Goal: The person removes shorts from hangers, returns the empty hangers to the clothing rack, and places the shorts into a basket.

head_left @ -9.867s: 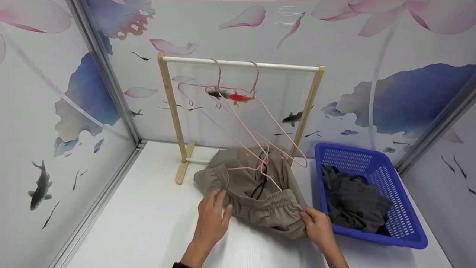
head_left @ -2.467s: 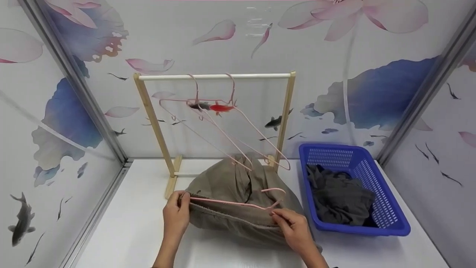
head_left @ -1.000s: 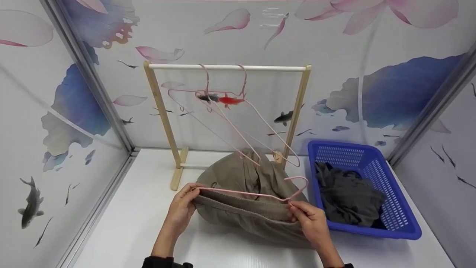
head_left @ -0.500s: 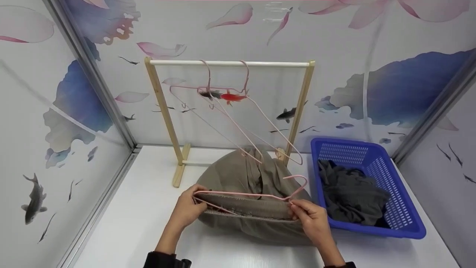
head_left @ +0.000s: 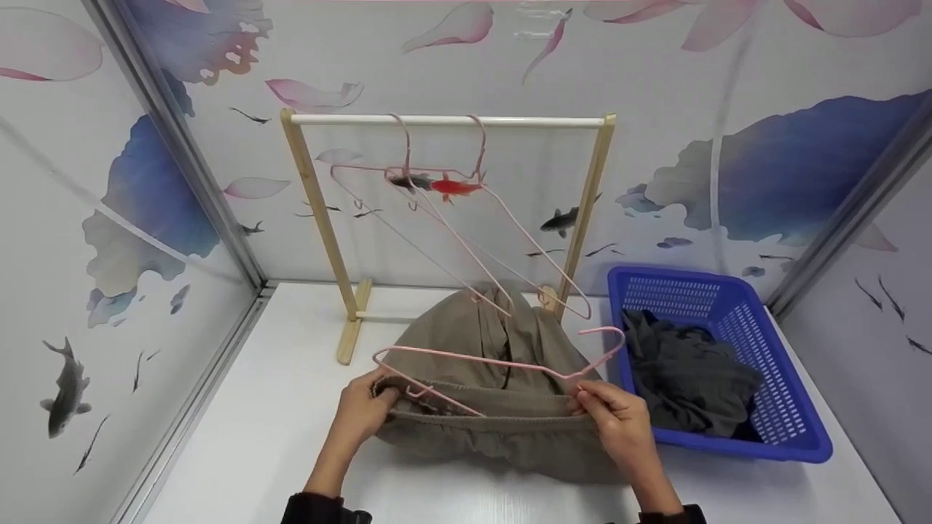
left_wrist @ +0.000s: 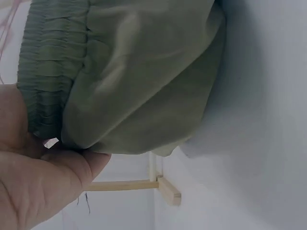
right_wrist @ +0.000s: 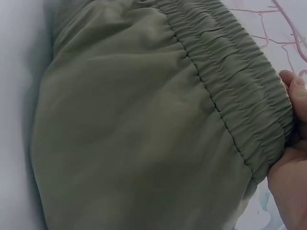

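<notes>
Olive-brown pants (head_left: 502, 447) with a gathered elastic waistband lie on the white table, waist opening toward me. My left hand (head_left: 362, 409) pinches the waistband at its left end. At the right end, my right hand (head_left: 615, 418) pinches the waistband, its fingertips by the neck of a pink hanger (head_left: 466, 356). This hanger slants over the opening: its hook and left shoulder stand above the waistband, and part of its lower bar dips inside. In the right wrist view, the right thumb and fingers grip the waistband (right_wrist: 240, 91). Both wrist views leave this hanger's hold unclear.
Behind the pants stands a small rack (head_left: 448, 121) with wooden posts and a white rail. Two pink hangers (head_left: 535, 244) hang from it, their lower ends reaching over the pants. A blue basket (head_left: 801, 437) holding dark clothing (head_left: 692, 378) stands at the right.
The hanger's left end has risen out of the left hand's grasp to above the waistband, and its hook has moved up and right. Earlier, the hanger lay tucked in the waist.
</notes>
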